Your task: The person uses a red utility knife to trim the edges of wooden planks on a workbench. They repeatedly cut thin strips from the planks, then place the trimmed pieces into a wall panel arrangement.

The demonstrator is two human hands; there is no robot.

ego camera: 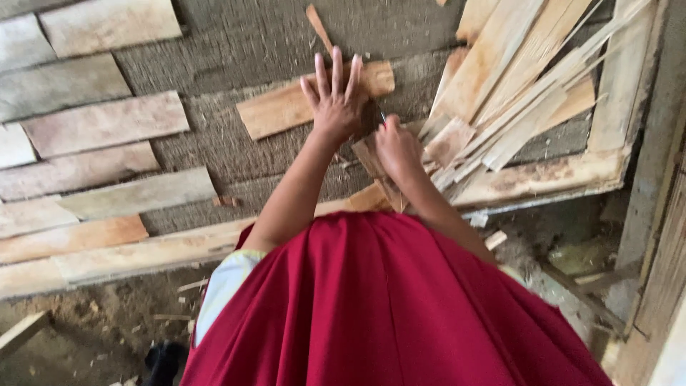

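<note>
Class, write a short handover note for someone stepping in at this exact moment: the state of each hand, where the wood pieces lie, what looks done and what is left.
Left hand: open, fingers spread, pressing flat on a short wooden plank lying on the grey mat.
Right hand: closed around a small wood piece; something thin pokes out above it, too blurred to name.
Loose pile of slats and offcuts to the right, inside a wooden frame.
Done: rows of planks laid out on the left.
Left: the pressed plank and the pile are not yet in rows.
</note>
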